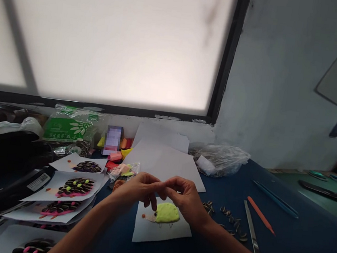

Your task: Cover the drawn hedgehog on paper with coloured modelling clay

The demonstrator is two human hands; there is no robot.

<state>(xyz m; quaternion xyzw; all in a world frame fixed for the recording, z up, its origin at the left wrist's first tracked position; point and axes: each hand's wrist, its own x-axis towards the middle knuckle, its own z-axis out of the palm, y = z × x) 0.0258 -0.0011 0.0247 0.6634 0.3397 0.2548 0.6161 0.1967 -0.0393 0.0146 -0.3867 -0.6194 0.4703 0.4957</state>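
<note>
My left hand and my right hand meet at the fingertips, both pinched closed. Whatever lies between the fingers is too small or hidden to make out. Just below them is a white paper card bearing a hedgehog shape with a flat yellow-green clay body. Its pale pointed snout ends in an orange-brown nose, and two small leg outlines are drawn underneath. Striped sunflower seeds lie loose to the right of my right hand.
Finished-looking seed hedgehog cards overlap at left. Behind are a green seed bag, colourful clay packets, white paper sheets and a clear plastic bag. At right lie blue tweezers, an orange tool and a metal blade-like tool.
</note>
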